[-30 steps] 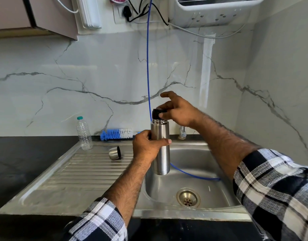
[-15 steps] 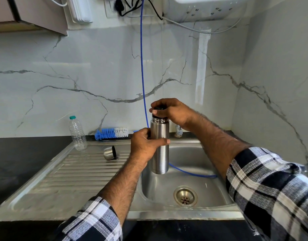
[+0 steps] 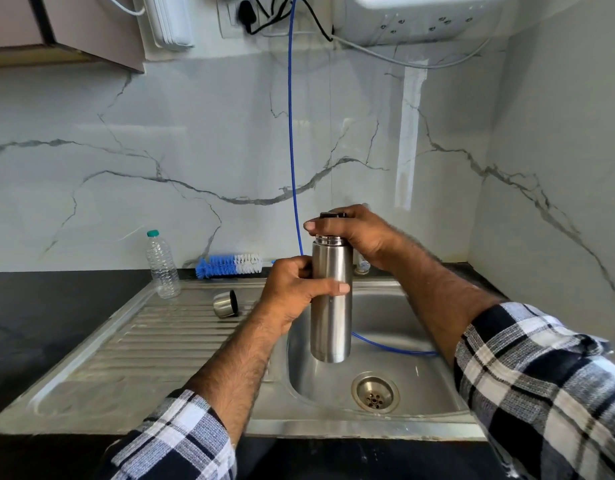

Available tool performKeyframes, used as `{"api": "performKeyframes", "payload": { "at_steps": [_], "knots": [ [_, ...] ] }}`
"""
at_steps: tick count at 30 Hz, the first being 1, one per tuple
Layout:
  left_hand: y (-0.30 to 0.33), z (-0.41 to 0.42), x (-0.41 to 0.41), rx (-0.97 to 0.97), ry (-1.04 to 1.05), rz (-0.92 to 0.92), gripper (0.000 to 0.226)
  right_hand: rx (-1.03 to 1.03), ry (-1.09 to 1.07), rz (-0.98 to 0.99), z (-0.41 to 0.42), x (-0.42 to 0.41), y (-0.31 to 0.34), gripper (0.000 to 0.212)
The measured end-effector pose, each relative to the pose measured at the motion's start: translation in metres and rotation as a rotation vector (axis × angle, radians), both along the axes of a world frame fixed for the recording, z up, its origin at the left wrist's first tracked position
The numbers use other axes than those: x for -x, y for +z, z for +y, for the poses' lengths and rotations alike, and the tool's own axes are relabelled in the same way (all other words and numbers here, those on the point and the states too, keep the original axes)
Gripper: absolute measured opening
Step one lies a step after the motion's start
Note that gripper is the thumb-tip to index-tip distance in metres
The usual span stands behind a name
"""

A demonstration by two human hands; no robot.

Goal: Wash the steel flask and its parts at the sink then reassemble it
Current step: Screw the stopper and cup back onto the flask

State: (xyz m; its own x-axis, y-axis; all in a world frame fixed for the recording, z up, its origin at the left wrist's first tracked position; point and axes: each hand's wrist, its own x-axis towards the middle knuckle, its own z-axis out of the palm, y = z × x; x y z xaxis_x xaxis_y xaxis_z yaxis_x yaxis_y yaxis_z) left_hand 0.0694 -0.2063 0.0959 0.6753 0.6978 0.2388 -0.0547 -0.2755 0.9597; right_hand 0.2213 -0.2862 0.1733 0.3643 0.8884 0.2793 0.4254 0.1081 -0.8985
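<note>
The person held the steel flask (image 3: 331, 306) upright in the air, above the sink (image 3: 379, 344) bowl. The left hand (image 3: 294, 292) was wrapped round the upper part of the flask, with the thumb lying flat across the front. The left arm reached up from below, and its checked sleeve (image 3: 174, 441) was pushed back from the wrist.

The right hand (image 3: 354, 233) sat on top of the flask. Its fingers curled down over the black stopper (image 3: 332, 215) and gripped it at the flask's mouth. The right arm came in from the right side and bent at the wrist.

The steel cup lid (image 3: 225, 304) lay on its side on the ribbed draining board, to the left of the left hand. Further left and behind it stood a small plastic bottle (image 3: 161, 265). A blue and white bottle brush (image 3: 230, 265) lay by the wall, behind the left hand. A thin blue hose (image 3: 292, 150) hung down the wall behind both hands and ran into the sink under the right arm. The drain (image 3: 375, 393) was below the flask.
</note>
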Motion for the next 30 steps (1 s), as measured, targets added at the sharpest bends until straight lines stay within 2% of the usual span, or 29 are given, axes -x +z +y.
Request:
{"api": "performKeyframes", "payload": {
  "at_steps": [2,5,10,13,16,19,21,22,25,27,30],
  "knots": [
    [-0.001,-0.001,-0.002,-0.016,0.085,0.002,0.044,-0.031,-0.097,0.012,0.004,0.006,-0.003,0.04],
    [-0.009,-0.003,-0.008,-0.106,0.25,0.013,0.044,-0.045,-0.256,0.043,0.015,0.016,-0.011,0.045],
    [-0.02,-0.005,-0.007,-0.272,0.551,0.091,0.038,0.079,-0.569,-0.092,0.036,0.05,-0.012,0.069],
    [-0.025,0.005,0.003,-0.315,0.655,0.086,0.037,0.055,-0.662,-0.173,0.056,0.073,-0.016,0.087],
    [-0.024,0.027,0.025,-0.338,0.709,0.091,0.041,-0.023,-0.575,-0.248,0.078,0.089,-0.024,0.087],
    [-0.023,0.063,0.056,-0.315,0.794,0.132,0.047,-0.065,-0.324,-0.067,0.105,0.098,-0.029,0.085],
    [-0.025,0.088,0.078,-0.279,0.83,0.126,0.054,-0.078,-0.241,0.049,0.126,0.097,-0.039,0.082],
    [-0.028,0.102,0.09,-0.26,0.848,0.12,0.056,-0.063,-0.248,0.041,0.142,0.099,-0.049,0.077],
    [-0.031,0.129,0.118,-0.215,0.878,0.096,0.053,0.075,-0.312,-0.196,0.184,0.1,-0.088,0.037],
    [-0.035,0.147,0.132,-0.19,0.895,0.089,0.049,0.213,-0.247,-0.405,0.205,0.104,-0.112,0.014],
    [-0.04,0.169,0.146,-0.131,0.895,0.066,0.045,0.402,-0.1,-0.839,0.226,0.114,-0.134,0.06]
  ]
}}
